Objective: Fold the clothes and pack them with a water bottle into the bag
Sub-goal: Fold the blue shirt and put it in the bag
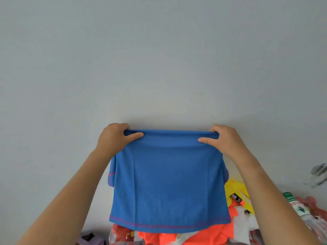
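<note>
Early stage: left hand (113,137) and right hand (228,140) pinch blue shirt (168,183) aloft, half-folded; orange garments (203,236), water bottle (297,206) unpacked.

You hold a blue shirt (168,183) up before a pale wall (159,59), your left hand (115,137) and right hand (224,140) pinching its folded top edge. Below it lie orange clothes (203,236) and a water bottle (299,207).

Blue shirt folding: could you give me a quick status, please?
Left hand and right hand both grip blue shirt by its top edge. Shirt hangs, partly folded. Water bottle lies right. Nothing in the way.
</note>
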A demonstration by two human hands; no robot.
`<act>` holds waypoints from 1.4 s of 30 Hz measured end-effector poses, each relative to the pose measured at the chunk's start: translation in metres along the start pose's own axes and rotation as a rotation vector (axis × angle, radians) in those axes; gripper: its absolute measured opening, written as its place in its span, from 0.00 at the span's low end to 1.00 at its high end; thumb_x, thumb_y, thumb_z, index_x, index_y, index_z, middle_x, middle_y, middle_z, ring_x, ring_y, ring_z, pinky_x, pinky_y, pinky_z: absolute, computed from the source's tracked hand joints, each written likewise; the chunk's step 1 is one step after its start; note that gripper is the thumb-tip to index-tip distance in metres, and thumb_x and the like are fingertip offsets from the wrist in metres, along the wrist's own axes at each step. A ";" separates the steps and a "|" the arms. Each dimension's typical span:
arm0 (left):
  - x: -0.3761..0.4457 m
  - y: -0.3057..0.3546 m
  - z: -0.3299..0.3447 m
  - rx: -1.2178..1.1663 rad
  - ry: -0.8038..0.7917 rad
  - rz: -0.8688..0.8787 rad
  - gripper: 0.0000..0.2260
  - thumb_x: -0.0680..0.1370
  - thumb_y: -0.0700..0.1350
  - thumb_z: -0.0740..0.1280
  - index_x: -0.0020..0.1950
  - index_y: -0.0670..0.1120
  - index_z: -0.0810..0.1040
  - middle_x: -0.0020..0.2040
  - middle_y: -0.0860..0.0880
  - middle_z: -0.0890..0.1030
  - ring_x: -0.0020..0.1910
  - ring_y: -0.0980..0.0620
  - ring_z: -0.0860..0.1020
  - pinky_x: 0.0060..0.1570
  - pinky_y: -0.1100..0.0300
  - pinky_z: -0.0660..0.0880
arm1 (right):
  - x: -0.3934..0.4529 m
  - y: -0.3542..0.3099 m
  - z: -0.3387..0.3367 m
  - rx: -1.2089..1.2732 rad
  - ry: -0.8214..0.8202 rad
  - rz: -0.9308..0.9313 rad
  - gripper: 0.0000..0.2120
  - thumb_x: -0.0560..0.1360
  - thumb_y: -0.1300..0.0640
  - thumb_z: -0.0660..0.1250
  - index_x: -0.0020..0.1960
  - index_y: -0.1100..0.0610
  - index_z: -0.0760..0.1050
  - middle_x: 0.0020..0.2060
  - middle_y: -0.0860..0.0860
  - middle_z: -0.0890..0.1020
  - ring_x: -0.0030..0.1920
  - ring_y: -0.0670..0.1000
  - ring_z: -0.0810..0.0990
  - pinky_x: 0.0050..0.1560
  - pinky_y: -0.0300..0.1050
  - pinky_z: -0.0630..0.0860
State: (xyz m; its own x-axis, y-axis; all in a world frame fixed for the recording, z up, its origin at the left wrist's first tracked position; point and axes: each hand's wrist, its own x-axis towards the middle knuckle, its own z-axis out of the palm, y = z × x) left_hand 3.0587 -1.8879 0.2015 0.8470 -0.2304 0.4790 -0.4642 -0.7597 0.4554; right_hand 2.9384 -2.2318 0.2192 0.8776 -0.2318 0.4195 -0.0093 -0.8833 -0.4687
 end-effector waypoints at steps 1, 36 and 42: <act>0.003 0.000 0.000 0.013 -0.018 -0.006 0.28 0.70 0.67 0.70 0.31 0.44 0.65 0.28 0.49 0.68 0.30 0.50 0.68 0.30 0.55 0.63 | 0.002 0.000 0.001 -0.026 -0.023 0.001 0.27 0.66 0.40 0.77 0.35 0.61 0.68 0.30 0.51 0.70 0.32 0.52 0.67 0.32 0.48 0.60; -0.224 -0.049 0.201 0.190 -0.459 -0.034 0.33 0.79 0.61 0.56 0.79 0.44 0.57 0.79 0.42 0.56 0.79 0.41 0.54 0.76 0.44 0.54 | -0.190 0.060 0.212 -0.290 -0.344 0.170 0.29 0.80 0.46 0.62 0.76 0.59 0.63 0.75 0.62 0.64 0.76 0.62 0.61 0.73 0.57 0.62; -0.228 -0.069 0.206 0.096 -0.458 -0.053 0.33 0.79 0.63 0.50 0.79 0.46 0.59 0.78 0.47 0.60 0.78 0.46 0.58 0.76 0.47 0.55 | -0.206 0.090 0.225 -0.274 -0.289 0.204 0.31 0.79 0.43 0.64 0.74 0.62 0.66 0.71 0.59 0.71 0.73 0.59 0.67 0.74 0.56 0.59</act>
State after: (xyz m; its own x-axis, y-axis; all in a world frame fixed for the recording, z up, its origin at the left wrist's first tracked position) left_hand 2.9507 -1.9084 -0.0932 0.9059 -0.4181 0.0673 -0.4098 -0.8252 0.3887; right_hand 2.8645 -2.1717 -0.0839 0.9422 -0.3237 0.0868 -0.2887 -0.9156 -0.2798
